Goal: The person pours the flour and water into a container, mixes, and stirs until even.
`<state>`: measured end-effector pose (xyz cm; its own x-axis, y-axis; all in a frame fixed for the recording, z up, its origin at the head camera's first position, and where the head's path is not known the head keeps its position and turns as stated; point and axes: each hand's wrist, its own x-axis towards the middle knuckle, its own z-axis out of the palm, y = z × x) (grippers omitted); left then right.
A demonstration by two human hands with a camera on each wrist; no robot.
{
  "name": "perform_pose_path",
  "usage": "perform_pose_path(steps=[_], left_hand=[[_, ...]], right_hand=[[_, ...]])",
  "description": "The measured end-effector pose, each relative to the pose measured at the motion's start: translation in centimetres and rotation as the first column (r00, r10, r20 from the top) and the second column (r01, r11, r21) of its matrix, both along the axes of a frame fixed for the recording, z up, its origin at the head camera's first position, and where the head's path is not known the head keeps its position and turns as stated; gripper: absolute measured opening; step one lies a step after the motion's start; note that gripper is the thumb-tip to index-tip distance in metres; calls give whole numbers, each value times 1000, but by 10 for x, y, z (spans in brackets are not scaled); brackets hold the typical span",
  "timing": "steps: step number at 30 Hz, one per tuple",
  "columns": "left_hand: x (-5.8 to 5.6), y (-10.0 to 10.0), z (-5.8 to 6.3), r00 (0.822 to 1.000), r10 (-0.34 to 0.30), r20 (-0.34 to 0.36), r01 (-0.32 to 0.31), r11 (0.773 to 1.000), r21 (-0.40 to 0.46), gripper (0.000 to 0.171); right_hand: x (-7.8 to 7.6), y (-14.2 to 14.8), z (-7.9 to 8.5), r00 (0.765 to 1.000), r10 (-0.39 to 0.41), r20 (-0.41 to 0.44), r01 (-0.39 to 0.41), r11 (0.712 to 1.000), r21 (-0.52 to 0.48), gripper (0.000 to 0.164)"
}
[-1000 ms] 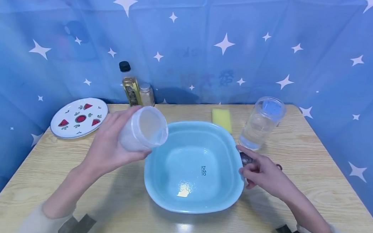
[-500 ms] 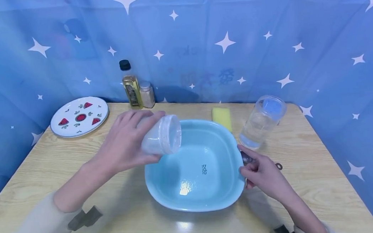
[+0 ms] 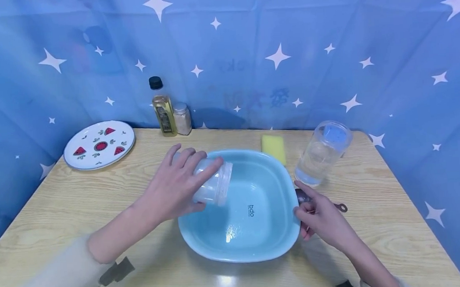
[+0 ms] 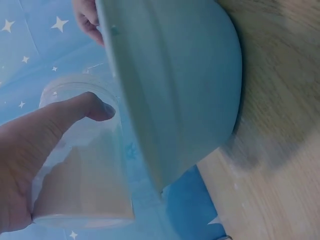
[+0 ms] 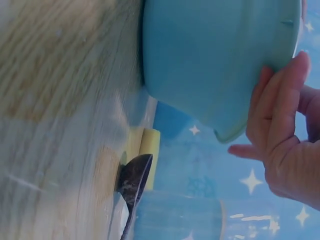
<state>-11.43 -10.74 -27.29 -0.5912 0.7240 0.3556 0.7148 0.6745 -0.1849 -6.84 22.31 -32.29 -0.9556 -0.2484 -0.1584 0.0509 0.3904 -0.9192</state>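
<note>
My left hand [image 3: 173,182] grips a clear plastic jar [image 3: 213,186], tipped on its side over the left part of a light blue basin [image 3: 259,234]. The mouth points right, inside the rim's outline in the head view. In the left wrist view, my thumb lies along the jar [image 4: 82,170], and a beige area with a slanted edge shows through its wall; what that is I cannot tell. On the other side, my right hand [image 3: 323,219] pinches the basin's right rim. From the right wrist, several fingers are seen against the outer wall of the basin [image 5: 210,55].
Behind the basin lies a yellow sponge [image 3: 274,149]. A tall clear container [image 3: 319,155] of liquid and a dark ladle [image 3: 302,196] are by my right hand. An oil bottle [image 3: 165,114], a small jar [image 3: 182,120] and a watermelon-patterned plate [image 3: 92,154] stand at the back left.
My left hand has carried the jar rightward and slightly down over the basin, turning its mouth away from me and further down. The right hand stays at the rim.
</note>
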Motion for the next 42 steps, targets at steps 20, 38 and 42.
perform_pose_path(steps=[20,38,42], left_hand=[[-8,11,-6,996,-54,-70,46,993,-109,98],[-8,10,-14,980,-73,-186,43,986,-161,72],[-7,15,-14,966,-102,-239,57,980,-191,69]], right_hand=[[2,-11,-6,997,-74,-7,74,997,-16,65],[1,-14,-3,998,-43,39,44,999,-7,66],[2,-12,-3,999,-40,38,39,999,11,65]])
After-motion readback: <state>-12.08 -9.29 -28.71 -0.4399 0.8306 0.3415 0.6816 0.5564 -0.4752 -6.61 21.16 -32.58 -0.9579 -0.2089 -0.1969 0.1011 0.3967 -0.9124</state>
